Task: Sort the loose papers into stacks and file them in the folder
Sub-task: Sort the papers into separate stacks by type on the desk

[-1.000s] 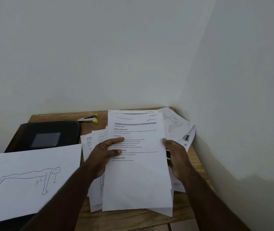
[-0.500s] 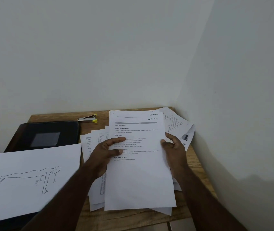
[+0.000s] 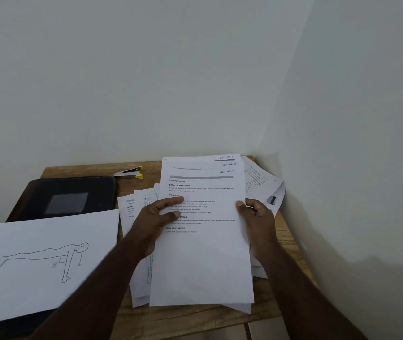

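Head view shows both hands holding a small sheaf of printed sheets [image 3: 202,241] above the wooden table [image 3: 286,231]. The left hand [image 3: 157,219] pinches the sheaf's left edge, thumb across the text and fingers underneath. The right hand [image 3: 258,220] grips the right edge, thumb on top and fingers curled behind.

The sheets in the sheaf are fanned at the top, where three handwritten section labels step one above another. That offset is the first risk, as I judge it: if either grip loosens, the lower sheets could slide out and drop back into the loose pile [image 3: 136,217] under and to the left of the sheaf, mixing sorted pages with unsorted ones.

More loose pages [image 3: 261,182] spread to the right of the sheaf, against the wall. They could get pushed off the table's edge if the sheaf is squared down hard there.

Left of the sheaf lies a sheet with a push-up sketch [image 3: 45,261], partly covering the black folder [image 3: 72,197]. Filing will need that sheet moved first. A stapler [image 3: 131,172] sits beyond the folder, near the sheaf's top left corner.
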